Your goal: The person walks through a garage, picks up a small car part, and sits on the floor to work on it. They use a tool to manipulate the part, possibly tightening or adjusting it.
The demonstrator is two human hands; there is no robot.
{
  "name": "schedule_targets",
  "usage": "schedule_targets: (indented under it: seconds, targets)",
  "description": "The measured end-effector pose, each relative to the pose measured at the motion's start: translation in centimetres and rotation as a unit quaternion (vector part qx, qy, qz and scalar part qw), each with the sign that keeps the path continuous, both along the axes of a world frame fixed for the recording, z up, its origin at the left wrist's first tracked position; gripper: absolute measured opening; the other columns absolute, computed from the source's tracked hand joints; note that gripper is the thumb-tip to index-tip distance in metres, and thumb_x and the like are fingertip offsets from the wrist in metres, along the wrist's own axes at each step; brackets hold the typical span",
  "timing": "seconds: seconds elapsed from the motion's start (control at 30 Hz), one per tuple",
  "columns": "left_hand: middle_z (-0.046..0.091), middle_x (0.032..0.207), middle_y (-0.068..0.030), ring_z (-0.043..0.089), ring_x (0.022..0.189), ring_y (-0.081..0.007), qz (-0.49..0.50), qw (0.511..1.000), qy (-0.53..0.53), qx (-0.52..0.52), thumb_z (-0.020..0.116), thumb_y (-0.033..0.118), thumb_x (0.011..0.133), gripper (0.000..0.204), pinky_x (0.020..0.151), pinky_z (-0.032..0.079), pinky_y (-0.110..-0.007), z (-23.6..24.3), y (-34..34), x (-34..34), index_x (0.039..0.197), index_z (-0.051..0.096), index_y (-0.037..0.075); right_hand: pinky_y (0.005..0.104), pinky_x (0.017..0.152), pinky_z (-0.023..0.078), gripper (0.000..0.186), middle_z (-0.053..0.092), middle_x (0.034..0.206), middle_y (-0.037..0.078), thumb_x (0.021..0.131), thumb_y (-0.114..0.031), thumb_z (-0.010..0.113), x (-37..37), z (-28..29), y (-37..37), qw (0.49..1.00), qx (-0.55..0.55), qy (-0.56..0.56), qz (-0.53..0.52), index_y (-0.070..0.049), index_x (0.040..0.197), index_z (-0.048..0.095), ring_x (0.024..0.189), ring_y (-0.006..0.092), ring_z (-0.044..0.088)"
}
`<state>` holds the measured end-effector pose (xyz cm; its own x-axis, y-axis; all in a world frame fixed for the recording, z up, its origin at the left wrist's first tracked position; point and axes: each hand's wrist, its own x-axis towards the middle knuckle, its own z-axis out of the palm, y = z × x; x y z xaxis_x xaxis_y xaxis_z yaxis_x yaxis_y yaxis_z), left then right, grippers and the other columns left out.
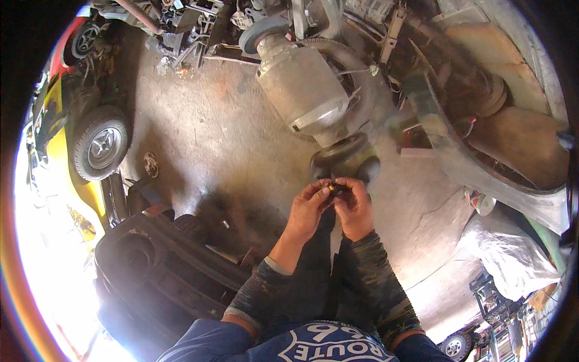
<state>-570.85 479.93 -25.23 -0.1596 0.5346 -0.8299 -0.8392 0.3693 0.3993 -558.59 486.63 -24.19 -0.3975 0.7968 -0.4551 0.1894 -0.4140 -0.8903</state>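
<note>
My left hand (309, 211) and my right hand (354, 211) meet in front of me, fingers pinched together around a small dark part with a yellow spot (332, 187). Its kind is too small to make out, and the fingertips cover most of it. Just beyond my fingers stands a large grey motor body (304, 87), like a bench grinder. A dark round wheel (341, 151) is on its near end, close to my fingertips, and a grey wheel (265, 33) is on its far end.
A yellow vehicle with a black tyre (101, 145) stands at the left. A black moulded car panel (163, 259) lies at the lower left. On the right are a large curved grey panel (482, 175) and silvery sheeting (509, 253). Metal scrap (199, 30) fills the far side.
</note>
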Motion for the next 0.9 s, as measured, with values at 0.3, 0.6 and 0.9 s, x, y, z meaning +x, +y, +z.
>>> schedule_targets:
  seconds: [0.3,0.6,0.9]
  targets:
    - [0.065,0.115,-0.0069,0.061,0.105,-0.0153,-0.027,0.999,0.012,-0.029,0.062,0.015,0.098,0.030,0.087,0.051,-0.033,-0.3,0.1,-0.8,0.123,0.061,-0.001,0.0340,0.085,0.052,0.029,0.065,0.108,0.013,0.085,0.003,0.064,0.0,-2.3,-0.6,0.997,0.012,-0.066,0.037,-0.004,0.113,0.063,0.100,0.0267,0.066]
    - [0.064,0.111,-0.0077,0.062,0.097,-0.0172,0.025,0.998,-0.013,-0.057,0.057,0.015,0.099,0.023,0.085,0.050,-0.033,-2.6,0.0,-1.6,0.116,0.061,-0.002,0.0326,0.083,0.052,0.023,0.069,0.101,0.012,0.089,-0.005,0.062,-1.9,-5.8,-2.2,0.994,-0.063,-0.091,-0.013,0.000,0.111,0.062,0.093,0.0199,0.067]
    - [0.065,0.107,-0.0067,0.061,0.100,-0.0211,0.023,0.996,0.005,-0.085,0.058,0.018,0.098,0.020,0.091,0.049,-0.038,-3.5,0.7,-2.4,0.112,0.062,0.004,0.0355,0.084,0.052,0.022,0.071,0.099,0.015,0.088,-0.009,0.062,-3.7,-6.0,-1.6,0.985,-0.148,-0.081,-0.039,0.000,0.108,0.065,0.093,0.0251,0.069]
